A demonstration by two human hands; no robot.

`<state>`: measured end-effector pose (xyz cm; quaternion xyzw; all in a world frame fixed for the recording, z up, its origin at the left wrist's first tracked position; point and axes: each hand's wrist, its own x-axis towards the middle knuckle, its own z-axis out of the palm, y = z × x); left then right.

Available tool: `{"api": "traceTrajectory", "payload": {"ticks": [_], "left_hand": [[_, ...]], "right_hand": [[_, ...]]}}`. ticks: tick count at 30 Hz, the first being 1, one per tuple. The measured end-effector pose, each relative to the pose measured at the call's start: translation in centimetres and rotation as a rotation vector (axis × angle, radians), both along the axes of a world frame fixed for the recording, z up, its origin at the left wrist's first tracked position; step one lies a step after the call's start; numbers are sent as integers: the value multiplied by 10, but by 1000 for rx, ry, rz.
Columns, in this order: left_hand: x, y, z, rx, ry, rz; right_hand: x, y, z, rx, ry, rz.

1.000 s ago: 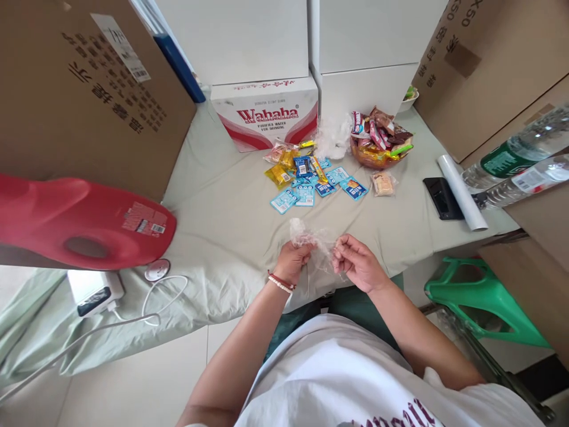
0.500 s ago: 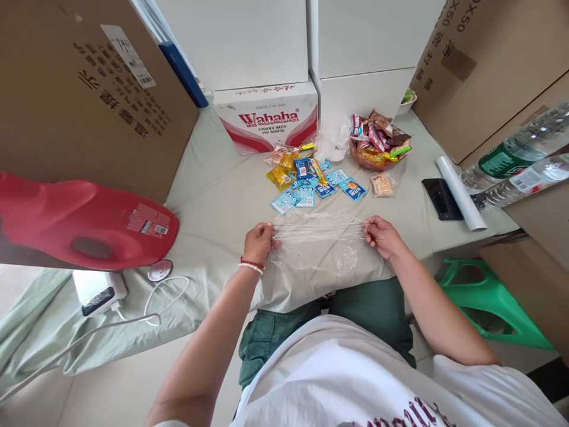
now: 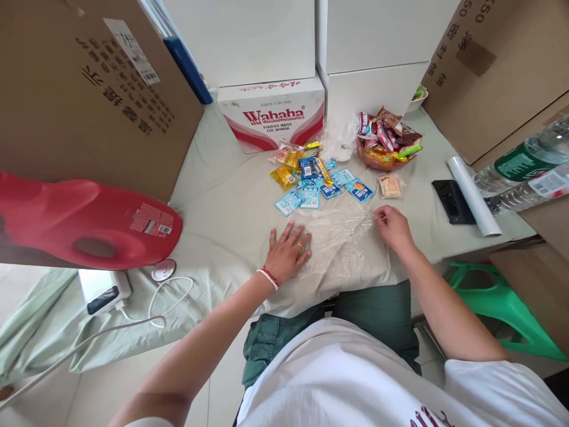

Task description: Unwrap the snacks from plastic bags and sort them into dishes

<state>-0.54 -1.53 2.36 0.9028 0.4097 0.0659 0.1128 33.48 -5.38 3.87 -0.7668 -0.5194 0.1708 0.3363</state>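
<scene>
A clear plastic bag lies flat and wrinkled on the cloth-covered table in front of me. My left hand rests palm down on its left side, fingers spread. With its fingers pinched, my right hand grips the bag's upper right corner. Just beyond the bag are several blue snack packets, yellow-wrapped snacks and a dark blue packet. A wrapped biscuit sits beyond my right hand. Behind it, an amber bowl is heaped with wrapped sweets.
A red jug and a white power bank with a cable are at left. The Wahaha carton stands at the back. At right are a black phone, a white roll, plastic bottles and a green stool.
My left hand has let go of the bag's left edge, opened and flattened onto it. The bag has gone from stretched between both hands to lying on the table. My right hand keeps its pinch.
</scene>
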Motion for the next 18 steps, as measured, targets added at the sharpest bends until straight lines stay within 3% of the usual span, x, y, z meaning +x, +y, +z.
{"api": "traceTrajectory", "payload": {"ticks": [2,4,7,9,13,18], "left_hand": [[4,-5,1,-9,68,68],[11,-7,7,-39,109,105],[20,-5,16,-94,129,131],[26,0,19,-111,127,172],[30,20,13,-59,101,288],[30,46,6,20,13,500]], "right_hand": [[-20,-10,10,103,-192,60],[-52,-24,14,196,-276,283],[-96,-48,4,200,-338,688],[-110,-63,-8,145,-384,824],[-103,-86,-23,66,-435,893],[-87,-108,-23,52,-442,900]]}}
